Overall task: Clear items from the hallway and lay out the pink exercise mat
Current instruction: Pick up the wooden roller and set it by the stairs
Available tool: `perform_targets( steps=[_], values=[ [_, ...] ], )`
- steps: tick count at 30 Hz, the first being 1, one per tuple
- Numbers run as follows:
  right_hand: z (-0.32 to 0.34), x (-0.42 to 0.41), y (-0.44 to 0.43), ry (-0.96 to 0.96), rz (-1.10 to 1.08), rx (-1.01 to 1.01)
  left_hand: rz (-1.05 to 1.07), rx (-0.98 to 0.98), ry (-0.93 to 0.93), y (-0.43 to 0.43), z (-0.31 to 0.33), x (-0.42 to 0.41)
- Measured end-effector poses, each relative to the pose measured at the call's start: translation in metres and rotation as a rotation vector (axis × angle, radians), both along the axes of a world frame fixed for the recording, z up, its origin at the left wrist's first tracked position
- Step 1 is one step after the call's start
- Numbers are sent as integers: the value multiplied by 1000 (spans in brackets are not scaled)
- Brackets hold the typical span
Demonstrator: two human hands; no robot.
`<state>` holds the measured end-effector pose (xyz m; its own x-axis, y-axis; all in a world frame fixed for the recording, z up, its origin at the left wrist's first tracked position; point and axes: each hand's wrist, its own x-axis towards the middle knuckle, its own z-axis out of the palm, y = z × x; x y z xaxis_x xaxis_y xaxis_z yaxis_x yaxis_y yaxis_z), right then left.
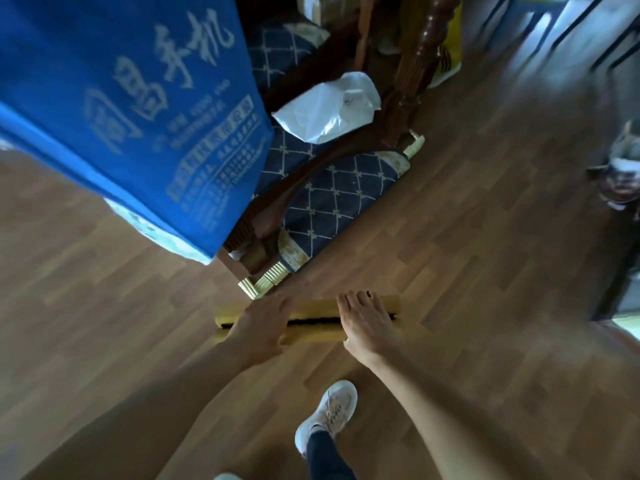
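Note:
A long yellow item [311, 315] with a dark slot along its middle lies flat on the wooden floor [467, 271], just in front of a chair. My left hand [261, 323] lies across its left part with the fingers stretched over the top. My right hand [367, 322] presses on its right part, fingers spread and fairly straight. Both forearms reach down to it from the bottom of the view. No pink mat is in view.
A blue bag with white lettering [138, 109] hangs at upper left. A wooden chair with a navy patterned cushion [332, 199] holds a white plastic bag [329, 109]. My white shoe [329, 414] stands below. Another person's shoes [620, 174] are at right.

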<state>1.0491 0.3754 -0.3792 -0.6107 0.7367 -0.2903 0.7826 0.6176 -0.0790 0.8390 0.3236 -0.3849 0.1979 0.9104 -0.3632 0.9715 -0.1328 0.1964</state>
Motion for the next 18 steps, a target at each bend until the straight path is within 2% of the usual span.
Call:
perform_targets(
  steps=[2,10,18],
  values=[
    [12,-10,-6,-2,9,15,20,10,11,-11,8,-10],
    [94,-131,-105,-65,196,123,216,60,-24,-146,76,-115],
    [147,-252,-193,-33,363,172,350,116,20,-261,139,-220]
  ],
)
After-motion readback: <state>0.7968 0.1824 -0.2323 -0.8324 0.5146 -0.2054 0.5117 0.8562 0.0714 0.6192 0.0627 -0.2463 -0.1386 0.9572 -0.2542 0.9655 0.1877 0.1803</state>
